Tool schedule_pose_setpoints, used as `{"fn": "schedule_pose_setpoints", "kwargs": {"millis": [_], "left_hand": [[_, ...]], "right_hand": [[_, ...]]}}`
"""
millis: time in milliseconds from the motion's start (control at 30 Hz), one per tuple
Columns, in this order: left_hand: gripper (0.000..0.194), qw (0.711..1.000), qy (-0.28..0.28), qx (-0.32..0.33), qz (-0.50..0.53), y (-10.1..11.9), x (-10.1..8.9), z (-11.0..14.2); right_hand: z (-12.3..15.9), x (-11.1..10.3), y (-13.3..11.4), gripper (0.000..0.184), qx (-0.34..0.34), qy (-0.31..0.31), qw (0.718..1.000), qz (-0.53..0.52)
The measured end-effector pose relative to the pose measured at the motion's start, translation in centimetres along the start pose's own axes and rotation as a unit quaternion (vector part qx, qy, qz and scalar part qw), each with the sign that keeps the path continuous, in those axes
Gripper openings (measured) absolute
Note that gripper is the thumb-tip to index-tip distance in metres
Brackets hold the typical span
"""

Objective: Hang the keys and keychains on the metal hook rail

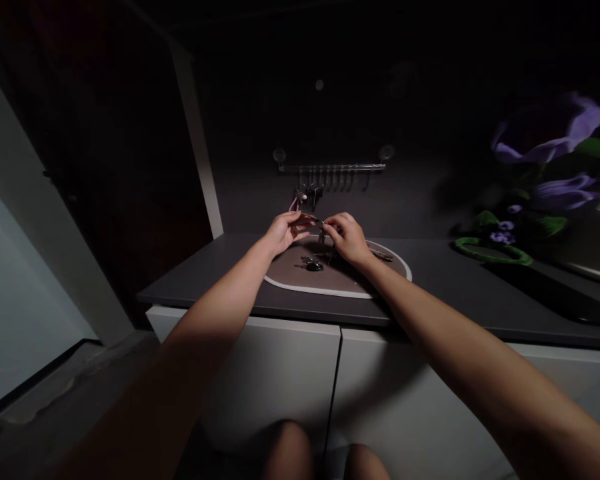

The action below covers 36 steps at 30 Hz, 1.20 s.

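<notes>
My left hand (286, 233) and my right hand (344, 237) are raised close together above an oval brown mat (325, 283) with a white rim. Between their fingertips is a thin dark metal item (313, 218), too small to identify, pinched by my left hand. My right fingers reach towards a small metal bunch (325, 241), possibly keys, hanging just below it. On the mat beneath lie a black oval key fob (314, 267) and a few small metal pieces (307, 259). A patterned slim item (382, 254) lies at the mat's right side.
A wall-mounted metal rail (333, 168) with several hooks holds a hanging bunch of keys and trinkets (306, 195). The dark countertop (445, 273) runs above white cabinet doors (275, 380). Artificial purple flowers (547, 130) and a green loop (493, 252) stand at right.
</notes>
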State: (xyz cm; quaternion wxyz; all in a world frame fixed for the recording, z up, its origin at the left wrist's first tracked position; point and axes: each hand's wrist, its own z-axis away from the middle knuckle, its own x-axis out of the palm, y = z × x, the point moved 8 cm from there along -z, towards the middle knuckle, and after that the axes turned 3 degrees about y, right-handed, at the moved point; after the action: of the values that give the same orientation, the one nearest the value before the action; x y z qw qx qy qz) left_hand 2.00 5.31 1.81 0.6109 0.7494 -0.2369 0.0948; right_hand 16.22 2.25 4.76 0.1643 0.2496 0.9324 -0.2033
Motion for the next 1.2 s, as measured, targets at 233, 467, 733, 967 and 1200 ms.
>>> {"fn": "schedule_pose_setpoints", "kwargs": {"millis": [233, 467, 733, 967, 1200], "left_hand": [[0.012, 0.985, 0.094, -0.059, -0.135, -1.4, -1.3, -0.1], [0.013, 0.961, 0.078, -0.032, -0.264, -2.2, -1.5, -0.7], [0.017, 0.938, -0.001, 0.174, -0.301, 0.8, 1.6, 0.5], [0.022, 0.925, -0.041, 0.168, -0.340, 0.1, 2.4, 0.8], [0.014, 0.956, 0.004, 0.152, -0.249, 0.2, 1.4, 0.3]], "right_hand": [[-0.1, -0.1, 1.2, 0.019, 0.062, 0.011, 0.998, -0.032], [0.0, 0.2, 1.9, 0.023, 0.103, 0.014, 0.992, -0.078], [0.0, 0.2, 1.3, 0.025, 0.085, 0.005, 0.993, -0.079], [0.1, 1.0, 2.4, 0.027, 0.128, 0.008, 0.976, -0.175], [0.1, 1.4, 2.7, 0.027, 0.172, -0.004, 0.956, -0.238]]}}
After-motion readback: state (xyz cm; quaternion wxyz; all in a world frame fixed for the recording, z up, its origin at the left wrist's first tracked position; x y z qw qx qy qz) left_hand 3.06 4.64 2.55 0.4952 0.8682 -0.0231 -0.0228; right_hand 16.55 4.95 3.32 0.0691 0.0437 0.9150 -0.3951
